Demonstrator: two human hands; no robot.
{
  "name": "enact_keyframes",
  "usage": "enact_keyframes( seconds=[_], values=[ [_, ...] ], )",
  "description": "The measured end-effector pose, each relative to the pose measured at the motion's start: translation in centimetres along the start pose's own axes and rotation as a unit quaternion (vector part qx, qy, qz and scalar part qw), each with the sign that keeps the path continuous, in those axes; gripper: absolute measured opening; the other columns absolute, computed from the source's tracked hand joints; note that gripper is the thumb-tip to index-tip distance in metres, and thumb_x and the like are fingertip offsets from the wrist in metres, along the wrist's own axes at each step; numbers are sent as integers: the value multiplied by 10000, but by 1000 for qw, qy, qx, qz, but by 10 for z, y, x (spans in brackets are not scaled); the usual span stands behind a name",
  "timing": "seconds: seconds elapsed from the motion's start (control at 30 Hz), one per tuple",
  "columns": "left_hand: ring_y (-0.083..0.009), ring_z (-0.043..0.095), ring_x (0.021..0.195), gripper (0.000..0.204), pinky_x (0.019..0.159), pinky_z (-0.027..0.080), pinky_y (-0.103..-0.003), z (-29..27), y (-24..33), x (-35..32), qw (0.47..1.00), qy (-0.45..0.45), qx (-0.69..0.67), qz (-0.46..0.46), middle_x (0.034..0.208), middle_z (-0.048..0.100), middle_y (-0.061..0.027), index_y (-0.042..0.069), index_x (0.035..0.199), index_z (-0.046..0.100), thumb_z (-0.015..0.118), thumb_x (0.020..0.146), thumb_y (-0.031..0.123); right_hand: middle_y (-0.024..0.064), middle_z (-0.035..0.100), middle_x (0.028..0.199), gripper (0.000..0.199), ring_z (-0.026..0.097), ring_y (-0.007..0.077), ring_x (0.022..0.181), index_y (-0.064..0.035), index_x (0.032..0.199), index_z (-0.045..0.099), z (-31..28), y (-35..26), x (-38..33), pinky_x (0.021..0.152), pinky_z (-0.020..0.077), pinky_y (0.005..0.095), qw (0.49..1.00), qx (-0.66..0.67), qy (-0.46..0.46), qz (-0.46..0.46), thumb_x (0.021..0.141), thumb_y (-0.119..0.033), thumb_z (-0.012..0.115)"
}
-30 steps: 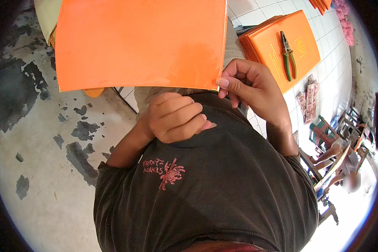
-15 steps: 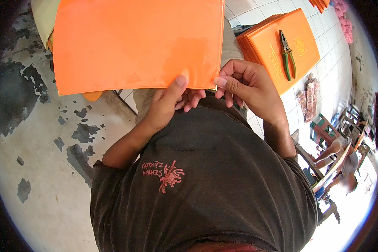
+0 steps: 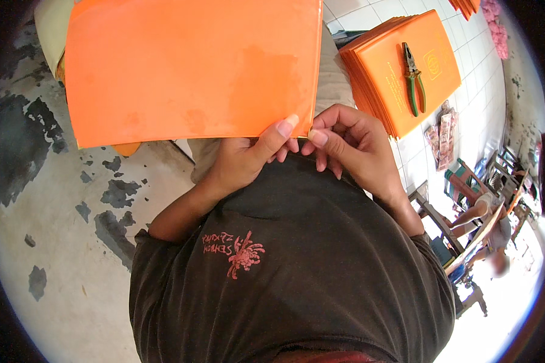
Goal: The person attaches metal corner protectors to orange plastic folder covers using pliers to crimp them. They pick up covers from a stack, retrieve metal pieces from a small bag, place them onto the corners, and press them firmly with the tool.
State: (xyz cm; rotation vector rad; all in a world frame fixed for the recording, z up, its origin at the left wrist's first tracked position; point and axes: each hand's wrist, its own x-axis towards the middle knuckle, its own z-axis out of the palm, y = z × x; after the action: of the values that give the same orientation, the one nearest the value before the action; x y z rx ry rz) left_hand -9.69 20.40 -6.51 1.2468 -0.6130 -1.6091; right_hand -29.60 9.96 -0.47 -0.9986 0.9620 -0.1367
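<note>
Holding a large orange sheet (image 3: 191, 69) flat over the lap, the person grips it only along its near edge, close to the right-hand corner. The left hand (image 3: 248, 160) has its thumb pressed on top of the sheet and the other fingers curled underneath, so it is pinching the edge. The right hand (image 3: 345, 142) is bunched at the corner itself, thumb and fingertips drawn together on it; whether they actually nip the corner or only touch it cannot be told.

The sheet looks thin, smooth and slightly glossy, probably plastic film or coated card. It seems light, and it holds fairly flat while gripped at 1 side, so it appears to have some stiffness, though a sheet this wide would likely sag or flap if held by a single corner. The surface may be slippery, so a firm thumb-on-top pinch near the edge suits it better than a loose hold, and 2 grips set apart along 1 edge should keep it from twisting. A hard squeeze could crease it.

To the person's right, a stack of orange sheets (image 3: 399, 66) rests on the white tiled floor (image 3: 466, 115), with green-handled pliers (image 3: 413, 78) lying on top. On the left the floor is patchy grey concrete (image 3: 54, 230).
</note>
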Motion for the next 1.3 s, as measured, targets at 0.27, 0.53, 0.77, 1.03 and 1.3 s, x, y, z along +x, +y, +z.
enact_keyframes(
  seconds=[0.27,0.53,0.77,1.03,1.3],
  values=[
    [-83,616,704,262,609,489,-245,-2,-3,3,1000,-9,11,25,833,673,-10,56,1122,689,637,1115,313,53,758,929,192,659,67,705,4,1131,690,-2,2,1,554,482,201,1000,20,-2,22,1079,-178,721],
    [-86,604,697,215,600,493,-255,-4,-3,3,1000,-20,11,19,854,668,-13,54,1153,677,624,1117,259,50,756,897,183,655,67,681,-3,1113,688,-7,-3,5,562,491,199,999,25,-22,28,1071,-175,733],
    [-79,573,663,224,579,471,-250,-2,0,3,999,-24,13,26,811,647,1,70,1058,677,609,1122,274,61,749,880,174,653,71,657,9,1104,684,-4,0,4,557,499,204,998,52,-10,30,1072,-156,728],
    [-79,566,687,256,609,456,-256,-1,8,3,999,-25,26,-1,808,643,6,81,1036,683,620,1117,316,60,747,872,172,656,72,648,10,1095,680,-8,0,8,553,499,202,998,59,-30,24,1072,-154,727],
    [-87,597,715,235,626,477,-265,1,-5,4,998,1,33,59,860,673,-6,66,1078,697,651,1098,296,57,756,881,188,659,68,660,2,1108,690,-6,2,3,564,495,200,998,55,-11,32,1071,-177,738]
  ],
)
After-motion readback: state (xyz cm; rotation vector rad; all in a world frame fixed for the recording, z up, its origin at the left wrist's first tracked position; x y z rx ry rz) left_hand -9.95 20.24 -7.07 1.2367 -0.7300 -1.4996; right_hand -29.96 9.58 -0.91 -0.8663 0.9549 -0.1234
